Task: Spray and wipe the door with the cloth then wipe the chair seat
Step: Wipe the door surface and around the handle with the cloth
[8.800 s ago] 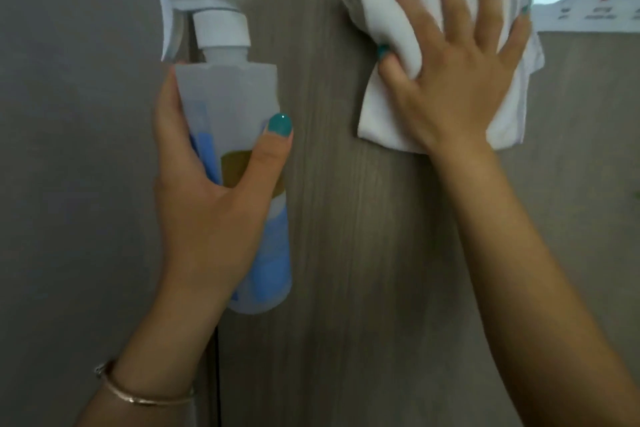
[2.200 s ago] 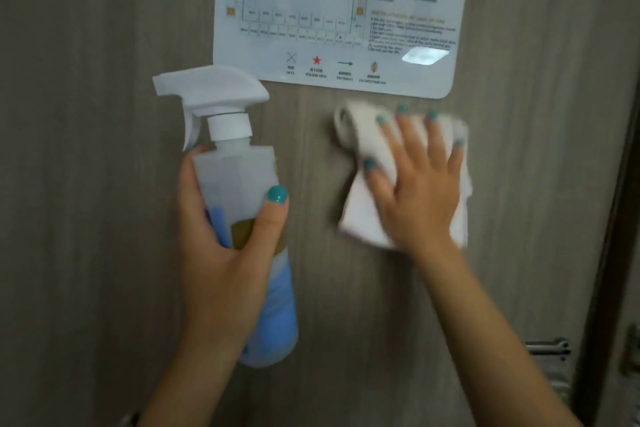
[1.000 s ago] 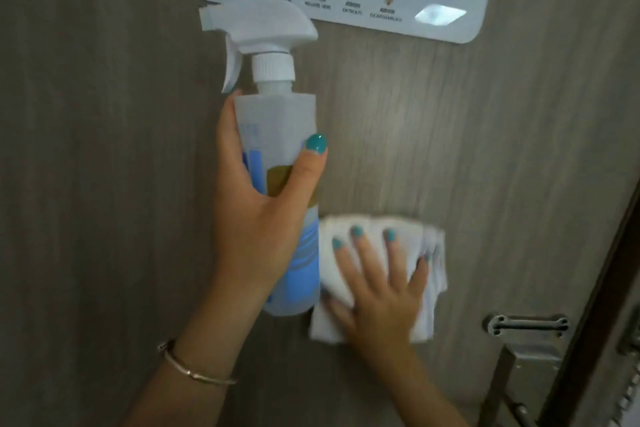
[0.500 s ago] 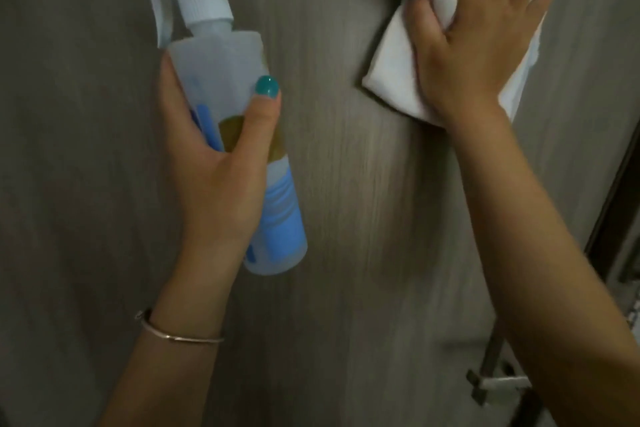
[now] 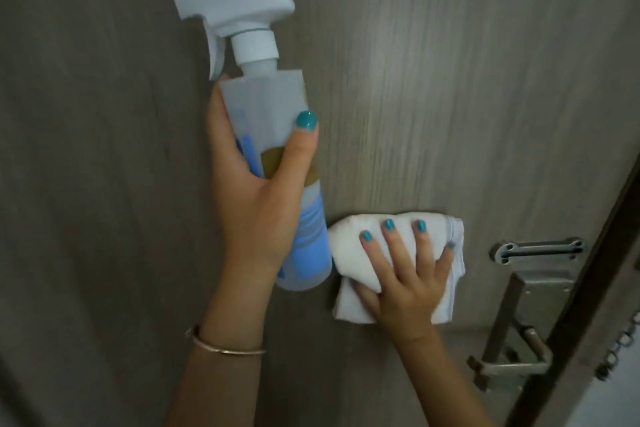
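Wood-grain door (image 5: 450, 97) | I am watching the right hand (image 5: 408, 274) pressing the white cloth (image 5: 349, 253) flat, fingers spread, low beside the handle (image 5: 533, 288) | left hand (image 5: 256, 204) is gripping the spray bottle (image 5: 273, 135), fingers wrapped, thumb across | risk: cloth is nearing the handle, could be snagging | chair unseen

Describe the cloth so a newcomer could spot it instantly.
Start at the grey-brown wood-grain door. Left of its metal lever handle, the right hand presses a folded white cloth flat. It is the only soft item, beside the translucent blue-labelled spray bottle.
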